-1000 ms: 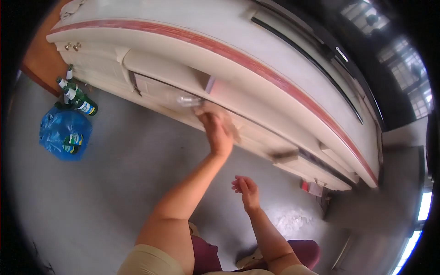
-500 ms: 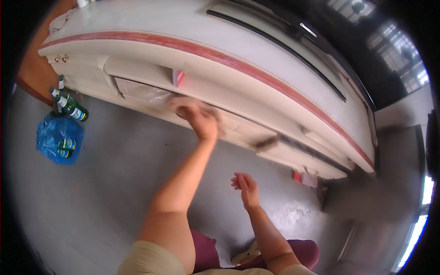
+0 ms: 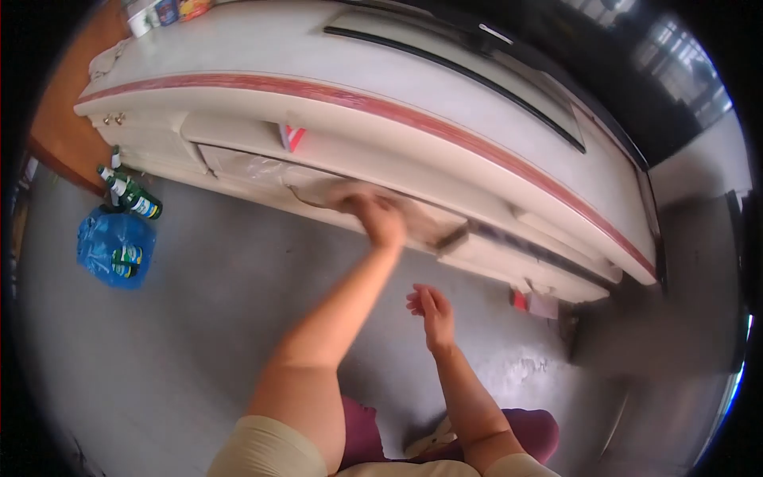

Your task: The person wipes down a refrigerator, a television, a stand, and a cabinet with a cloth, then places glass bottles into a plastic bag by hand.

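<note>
My left hand (image 3: 380,219) is closed on a light brown cloth (image 3: 417,216), smeared by motion, against the lower front of the cream cabinet (image 3: 493,258). Clear plastic (image 3: 258,168) shows at the cabinet's lower panel, left of the cloth. Between them is a thin dark curved piece (image 3: 300,195). Lower down and to the right, my right hand (image 3: 433,314) hangs above the grey floor, its fingers loosely bent and apart, touching nothing.
Green bottles (image 3: 135,197) and a blue plastic bag (image 3: 111,242) stand on the floor at the left. A red and white item (image 3: 292,138) is on the open shelf. Red and pale boxes (image 3: 540,304) lie under the cabinet's right part. Containers (image 3: 165,11) stand on top.
My left hand has swept the cloth rightward along the cabinet front. The dark curved piece now shows beside it. The camera view has shifted, while my right hand keeps its pose.
</note>
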`<state>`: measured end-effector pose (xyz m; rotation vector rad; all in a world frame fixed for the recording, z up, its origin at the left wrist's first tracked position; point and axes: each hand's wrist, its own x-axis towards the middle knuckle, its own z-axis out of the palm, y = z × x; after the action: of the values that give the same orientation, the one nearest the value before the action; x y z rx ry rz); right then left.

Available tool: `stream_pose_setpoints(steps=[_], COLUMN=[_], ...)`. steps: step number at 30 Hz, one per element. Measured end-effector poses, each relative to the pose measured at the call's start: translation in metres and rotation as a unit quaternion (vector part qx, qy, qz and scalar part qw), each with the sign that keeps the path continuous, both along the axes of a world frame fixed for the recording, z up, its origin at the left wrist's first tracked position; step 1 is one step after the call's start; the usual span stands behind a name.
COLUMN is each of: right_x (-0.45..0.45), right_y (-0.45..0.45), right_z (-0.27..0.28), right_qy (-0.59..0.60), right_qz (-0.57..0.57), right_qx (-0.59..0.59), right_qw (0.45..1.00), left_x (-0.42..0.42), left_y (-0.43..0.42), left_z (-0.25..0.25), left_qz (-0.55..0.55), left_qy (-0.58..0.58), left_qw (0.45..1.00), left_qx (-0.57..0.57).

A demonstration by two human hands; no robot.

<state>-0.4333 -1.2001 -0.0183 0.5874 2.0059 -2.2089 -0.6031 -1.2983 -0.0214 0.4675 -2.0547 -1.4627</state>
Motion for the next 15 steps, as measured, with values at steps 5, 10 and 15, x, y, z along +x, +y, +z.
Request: stream_pose_setpoints(steps=[5,10,15], right_x=[0.018,0.021,0.000], right_y=[0.026,0.022,0.008], right_z=[0.003,-0.005,-0.002], right_qy=[-0.016,-0.033,-0.004], right_qz=[-0.047,-0.065,-0.040], right_qx=[0.003,-0.009,0.001], right_qw=[0.999,0.997,0.999], left_x=[-0.053,0.015,0.054], left_y=[-0.057,0.036,0.055], left_z=[-0.043,-0.015,0.016], left_qz=[0.064,-0.118,-0.328], left_qy=[0.109,-0.044,0.029], left_qw=[0.969,0.988,0.941], left_qx=[0.213,-0.088,-0.076])
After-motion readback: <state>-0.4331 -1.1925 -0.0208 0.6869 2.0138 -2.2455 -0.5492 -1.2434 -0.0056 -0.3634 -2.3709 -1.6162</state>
